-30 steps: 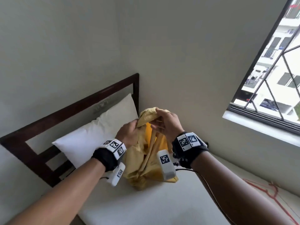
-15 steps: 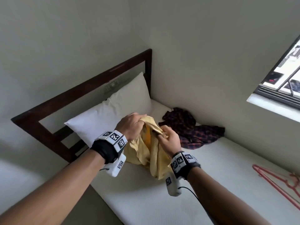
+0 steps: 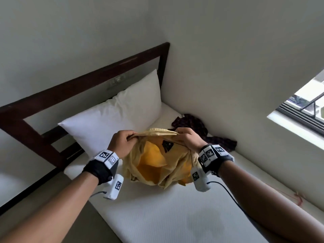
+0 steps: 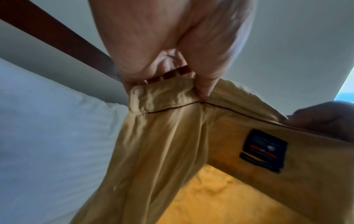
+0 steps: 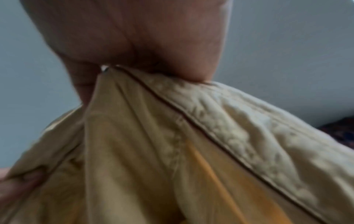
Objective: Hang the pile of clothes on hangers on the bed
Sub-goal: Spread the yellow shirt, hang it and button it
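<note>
My left hand and right hand, bunched together a moment ago, now grip the yellow shirt spread by its collar above the bed, ready for a hanger.

Left hand, right hand raised side by side, fingers curled, pinching.

left hand pinches yellow shirt collar | dark label inside | white pillow left
</note>
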`<state>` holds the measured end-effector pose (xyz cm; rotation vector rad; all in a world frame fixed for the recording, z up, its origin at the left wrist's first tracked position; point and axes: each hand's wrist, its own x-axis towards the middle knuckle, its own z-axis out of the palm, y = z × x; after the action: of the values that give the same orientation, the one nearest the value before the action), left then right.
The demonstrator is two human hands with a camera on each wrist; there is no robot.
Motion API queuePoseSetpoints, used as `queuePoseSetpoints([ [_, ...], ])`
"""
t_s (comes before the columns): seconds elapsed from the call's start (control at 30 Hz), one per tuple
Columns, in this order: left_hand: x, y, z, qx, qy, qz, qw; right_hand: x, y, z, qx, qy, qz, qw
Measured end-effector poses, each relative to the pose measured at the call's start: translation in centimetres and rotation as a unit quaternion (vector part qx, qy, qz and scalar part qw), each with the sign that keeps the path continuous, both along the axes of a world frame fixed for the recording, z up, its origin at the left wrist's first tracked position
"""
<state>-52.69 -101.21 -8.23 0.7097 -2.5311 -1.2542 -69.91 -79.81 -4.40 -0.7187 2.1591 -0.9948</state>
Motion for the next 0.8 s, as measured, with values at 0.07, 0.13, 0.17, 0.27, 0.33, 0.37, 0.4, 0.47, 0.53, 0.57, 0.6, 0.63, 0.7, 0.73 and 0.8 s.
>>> queuePoseSetpoints([
  [0.07, 0.7, -1.1, -0.8, 0.016, -0.013, -0.019, 1.000, -0.3, -0.5, -0.2, 0.045, 0.018, 0.068, 0.996],
  [0.13, 1.5, -2.1, -1.6, 0.022, -0.045, -0.045, 0.998, -0.2, -0.9, -0.2, 0.078, 0.059, 0.142, 0.985],
  [0.17, 2.0, -2.6, -1.9, 0.028, -0.059, -0.056, 0.996, -0.1, -1.2, -0.2, 0.088, 0.076, 0.173, 0.978],
  [0.27, 4.0, -4.1, -2.7, 0.034, -0.050, -0.074, 0.995, 0.2, -2.1, 0.0, 0.100, 0.136, 0.257, 0.952],
  [0.33, 5.5, -4.9, -2.7, 0.040, -0.023, -0.063, 0.997, 0.4, -3.3, 0.2, 0.099, 0.196, 0.302, 0.928],
  [0.37, 6.2, -5.3, -2.7, 0.033, -0.014, -0.058, 0.998, 0.6, -4.0, 0.2, 0.099, 0.217, 0.313, 0.919],
  [0.4, 7.0, -5.6, -2.7, 0.023, -0.007, -0.051, 0.998, 0.6, -4.9, 0.2, 0.099, 0.237, 0.318, 0.913],
  [0.47, 8.5, -6.2, -2.8, 0.003, 0.005, -0.032, 0.999, 0.7, -6.8, -0.2, 0.094, 0.263, 0.320, 0.905],
  [0.53, 10.3, -6.6, -3.2, -0.021, 0.013, 0.002, 1.000, 0.7, -8.8, -0.9, 0.082, 0.268, 0.322, 0.904],
  [0.57, 11.3, -6.7, -3.4, -0.031, 0.010, 0.020, 0.999, 0.8, -9.8, -1.2, 0.070, 0.271, 0.329, 0.902],
  [0.6, 12.2, -6.7, -3.6, -0.041, 0.001, 0.034, 0.999, 1.0, -10.8, -1.7, 0.043, 0.280, 0.339, 0.897],
  [0.63, 13.1, -6.6, -4.0, -0.048, -0.010, 0.044, 0.998, 1.1, -11.8, -2.1, 0.015, 0.289, 0.346, 0.892],
  [0.7, 14.6, -6.2, -4.8, -0.062, -0.015, 0.057, 0.996, 2.0, -13.6, -3.0, -0.025, 0.272, 0.339, 0.900],
  [0.73, 15.3, -6.0, -5.4, -0.073, -0.003, 0.078, 0.994, 2.4, -14.4, -3.6, -0.032, 0.256, 0.331, 0.908],
  [0.8, 16.4, -5.5, -6.6, -0.101, 0.039, 0.151, 0.983, 3.3, -15.6, -5.5, -0.041, 0.227, 0.333, 0.914],
])
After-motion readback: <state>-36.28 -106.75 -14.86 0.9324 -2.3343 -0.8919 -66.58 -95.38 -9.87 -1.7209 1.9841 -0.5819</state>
